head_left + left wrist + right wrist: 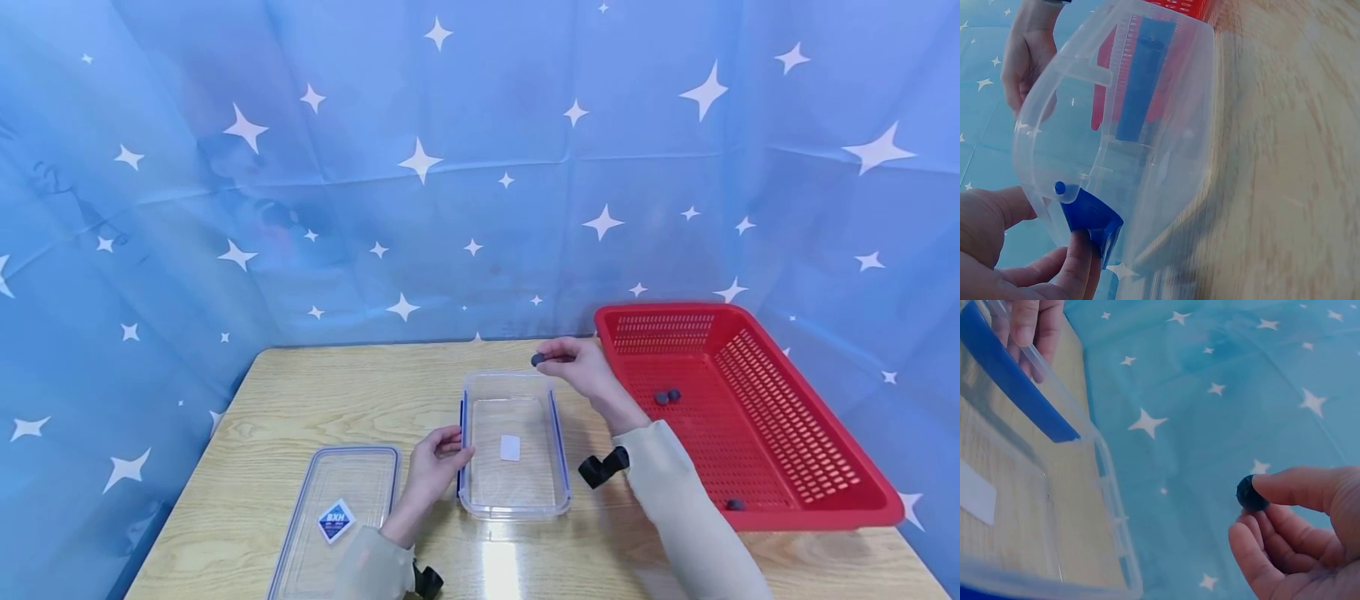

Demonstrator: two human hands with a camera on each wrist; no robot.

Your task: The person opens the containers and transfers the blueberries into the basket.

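A clear plastic food container [480, 505] with blue side latches stands on the table, lidless, a white label on its bottom. My left hand [433, 467] grips its left side, thumb at the rim [1022, 134] and fingertips against a blue latch [1092, 219]. Over the container's far right corner, my right hand [581, 364] pinches a dark round blueberry [1252, 494] between thumb and fingers. Two more dark berries [662, 398] lie together in the red basket [750, 417] to the right, and another berry [735, 505] sits near its front wall.
The container's clear lid [352, 483], blue-edged and with a blue-and-white sticker [336, 521], lies flat to the left on the wooden table [337, 392]. A blue curtain [487, 208] with white stars hangs behind the table and along its sides.
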